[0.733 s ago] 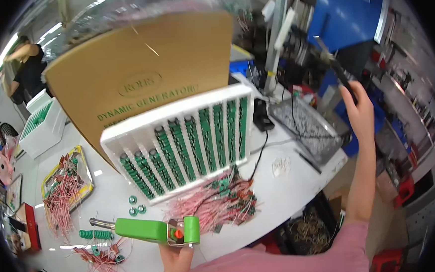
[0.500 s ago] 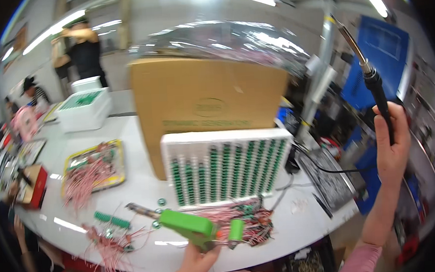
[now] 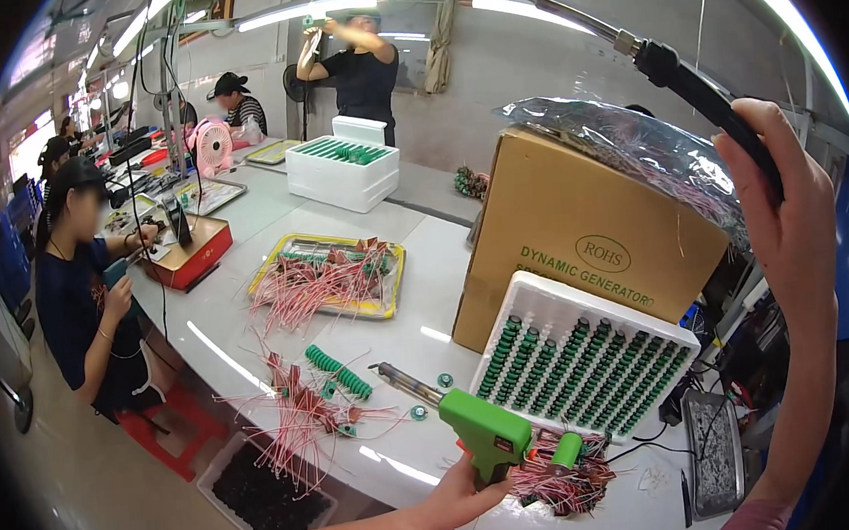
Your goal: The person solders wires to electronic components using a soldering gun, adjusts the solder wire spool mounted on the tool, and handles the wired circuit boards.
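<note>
My left hand [image 3: 461,496] is closed round the grip of a green soldering gun [image 3: 488,424], held low over the table's near edge with its tip pointing left. A small green spool [image 3: 565,450] sits at its back end. Raised high at the right, my right hand [image 3: 784,180] grips the black handle of a soldering iron [image 3: 695,83], whose metal tip points up and left. Beneath the gun lies a bundle of red and white wires [image 3: 565,494]. Loose green ring coils [image 3: 418,413] and a row of green coils [image 3: 339,372] lie left of the gun.
A white foam tray [image 3: 509,294] of green coils leans against a cardboard box [image 3: 578,226]. Wired parts fill a yellow-rimmed tray [image 3: 394,306]; more wires [image 3: 302,408] overhang the front edge. A metal tray [image 3: 716,451] stands right. A seated person [image 3: 86,286] works at left.
The view has swung left, showing more of the room and the seated person. The soldering iron now leans further left. Both hands keep their hold.
</note>
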A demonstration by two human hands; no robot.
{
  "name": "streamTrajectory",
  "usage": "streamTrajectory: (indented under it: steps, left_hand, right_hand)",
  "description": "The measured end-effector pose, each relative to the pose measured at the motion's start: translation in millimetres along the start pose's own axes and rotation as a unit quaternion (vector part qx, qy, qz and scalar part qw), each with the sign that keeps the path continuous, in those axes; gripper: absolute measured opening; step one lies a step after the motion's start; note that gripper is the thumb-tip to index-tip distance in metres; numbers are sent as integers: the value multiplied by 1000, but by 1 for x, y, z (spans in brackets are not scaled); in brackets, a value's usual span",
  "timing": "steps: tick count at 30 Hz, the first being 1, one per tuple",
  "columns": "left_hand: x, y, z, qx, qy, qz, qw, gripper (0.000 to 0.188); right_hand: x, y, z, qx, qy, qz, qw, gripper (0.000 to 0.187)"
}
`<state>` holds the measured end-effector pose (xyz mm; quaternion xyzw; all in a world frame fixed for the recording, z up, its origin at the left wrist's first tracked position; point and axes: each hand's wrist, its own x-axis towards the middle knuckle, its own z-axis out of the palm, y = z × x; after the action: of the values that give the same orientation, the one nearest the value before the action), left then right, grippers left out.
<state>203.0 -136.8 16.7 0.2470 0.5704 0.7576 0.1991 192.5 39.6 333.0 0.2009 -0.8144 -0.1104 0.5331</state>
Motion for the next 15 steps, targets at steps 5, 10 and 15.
streamTrajectory:
  steps: [5,10,15]
  left_hand:
    - [2,-5,-2,-20,-4,-25,999,44]
    - [2,-8,-2,-13,-15,-5,1000,46]
    - [-1,-7,2,0,-19,-7,1000,48]
  right_hand:
    - [-4,-5,5,-21,-10,-48,999,15]
    - [-12,-3,2,-18,-10,-53,998,16]
    - [-20,-4,-3,-18,-19,-54,998,17]
